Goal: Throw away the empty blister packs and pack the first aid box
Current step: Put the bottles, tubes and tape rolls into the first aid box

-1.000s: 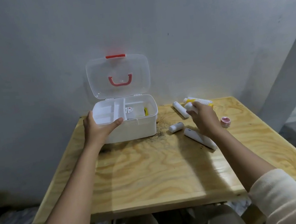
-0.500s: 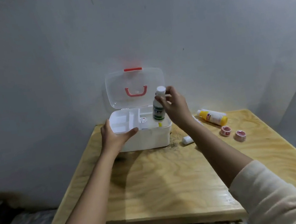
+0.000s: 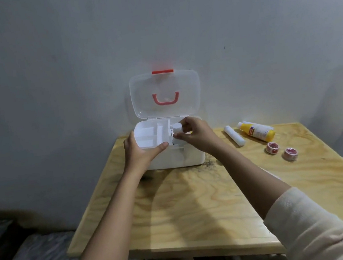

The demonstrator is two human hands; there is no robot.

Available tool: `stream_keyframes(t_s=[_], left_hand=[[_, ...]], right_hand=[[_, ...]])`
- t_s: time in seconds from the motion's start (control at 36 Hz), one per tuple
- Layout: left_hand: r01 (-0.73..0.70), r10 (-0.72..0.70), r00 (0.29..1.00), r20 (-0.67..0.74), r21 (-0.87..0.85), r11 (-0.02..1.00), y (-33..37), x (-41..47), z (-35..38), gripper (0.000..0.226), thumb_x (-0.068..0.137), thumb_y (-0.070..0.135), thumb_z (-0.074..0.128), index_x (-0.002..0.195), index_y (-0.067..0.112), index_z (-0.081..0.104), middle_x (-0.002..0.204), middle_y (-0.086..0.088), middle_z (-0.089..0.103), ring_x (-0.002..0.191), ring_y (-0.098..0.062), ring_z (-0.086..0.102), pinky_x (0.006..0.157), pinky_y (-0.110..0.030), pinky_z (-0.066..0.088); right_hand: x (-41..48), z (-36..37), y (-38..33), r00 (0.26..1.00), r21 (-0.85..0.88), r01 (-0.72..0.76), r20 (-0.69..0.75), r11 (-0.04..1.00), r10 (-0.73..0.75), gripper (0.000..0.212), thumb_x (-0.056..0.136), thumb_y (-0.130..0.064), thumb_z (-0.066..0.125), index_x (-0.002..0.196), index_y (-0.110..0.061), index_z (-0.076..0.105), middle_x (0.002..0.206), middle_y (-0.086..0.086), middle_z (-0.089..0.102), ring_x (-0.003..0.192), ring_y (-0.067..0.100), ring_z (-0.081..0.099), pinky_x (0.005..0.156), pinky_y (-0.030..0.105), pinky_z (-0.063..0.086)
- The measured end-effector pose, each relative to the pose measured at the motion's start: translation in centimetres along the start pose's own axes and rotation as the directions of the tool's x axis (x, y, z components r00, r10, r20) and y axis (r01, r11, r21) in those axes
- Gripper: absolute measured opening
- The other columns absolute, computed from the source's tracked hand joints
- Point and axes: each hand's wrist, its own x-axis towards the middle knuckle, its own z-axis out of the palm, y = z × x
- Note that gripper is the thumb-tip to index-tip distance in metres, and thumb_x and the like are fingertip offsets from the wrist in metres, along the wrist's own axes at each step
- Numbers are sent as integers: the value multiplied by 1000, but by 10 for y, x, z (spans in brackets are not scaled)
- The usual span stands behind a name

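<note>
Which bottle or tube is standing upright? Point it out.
The white-capped bottle in the right hand, lowered into the first aid box. The yellow bottle and white tube lie flat on the table.

1 head-worn wide-angle view looks forward and down, close over the wooden table [image 3: 197, 202], facing the grey wall [image 3: 70, 66] behind.

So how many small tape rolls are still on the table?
2. One roll lies near the yellow bottle; the other roll is right of it, nearer the person. More may be hidden in the box.
</note>
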Motion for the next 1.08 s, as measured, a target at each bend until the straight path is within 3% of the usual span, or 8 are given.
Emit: stream_keyframes(t_s=[0.19, 0.31, 0.42, 0.58, 0.78, 0.92, 1.0, 1.08], left_hand=[[-11, 11, 1000, 4, 14, 1000, 0, -1, -2, 96, 60, 44, 88, 139, 18, 41, 141, -4, 41, 129, -22, 41, 93, -31, 41], [-26, 25, 999, 30, 18, 1000, 1, -4, -5, 104, 50, 58, 84, 137, 18, 42, 139, -6, 42, 128, -23, 41, 100, -37, 44], [-30, 27, 999, 41, 72, 997, 3, -4, -6, 98, 62, 52, 84, 142, 18, 38, 145, -6, 35, 135, -22, 35, 106, -37, 37], [-38, 21, 995, 98, 178, 983, 8, -4, -14, 108, 51, 72, 74, 141, 24, 39, 143, -1, 35, 137, -18, 32, 109, -39, 35], [-30, 0, 995, 95, 312, 950, 16, -1, -13, 108, 56, 71, 77, 143, 22, 36, 144, -3, 34, 139, -19, 29, 112, -42, 34], [-19, 0, 998, 68, 276, 961, 14, -1, -8, 108, 53, 67, 80, 143, 23, 37, 141, -2, 34, 138, -19, 32, 109, -39, 34], [1, -15, 998, 57, 241, 971, 14, -2, -8, 115, 40, 74, 74, 138, 23, 41, 139, 0, 34, 136, -17, 33, 108, -37, 34], [-13, 3, 999, 37, 246, 969, 12, -3, -7, 106, 49, 66, 80, 138, 21, 42, 139, 0, 34, 135, -17, 34, 108, -36, 34]], right_hand=[[2, 0, 1, 998, -71, 10, 56, 997, -6, 34, 75, -18, 74, 103, -6, 59, 94, 1, 60, 88, 15, 58, 79, 25, 50], [2, -2, 2, 997, -83, 21, 72, 996, -15, 32, 76, -16, 73, 105, -6, 60, 96, 2, 61, 88, 15, 58, 78, 23, 49], [-1, -9, 3, 997, -55, 32, 69, 998, -28, 29, 82, -15, 67, 108, -5, 61, 97, 1, 62, 89, 12, 58, 80, 20, 48], [-2, -41, 15, 997, -13, 8, -75, 1000, -8, 25, 85, -15, 64, 107, -5, 65, 105, 7, 69, 91, 10, 63, 83, 19, 49], [-4, -91, 80, 915, -136, -293, -328, 946, 236, 28, 85, -10, 58, 111, -3, 63, 115, 14, 67, 109, 25, 60, 89, 22, 40], [-7, -107, 129, 842, -238, -499, -358, 833, 403, 36, 84, -15, 54, 118, -3, 58, 122, 18, 59, 111, 35, 55, 89, 39, 46], [-5, -109, 145, 828, -359, -549, -356, 755, 433, 30, 85, -10, 47, 113, -3, 56, 121, 19, 55, 110, 37, 52, 87, 40, 45], [-3, -108, 154, 817, -453, -572, -384, 683, 430, 30, 84, -8, 47, 113, -4, 55, 119, 18, 54, 110, 38, 50, 90, 41, 43]])
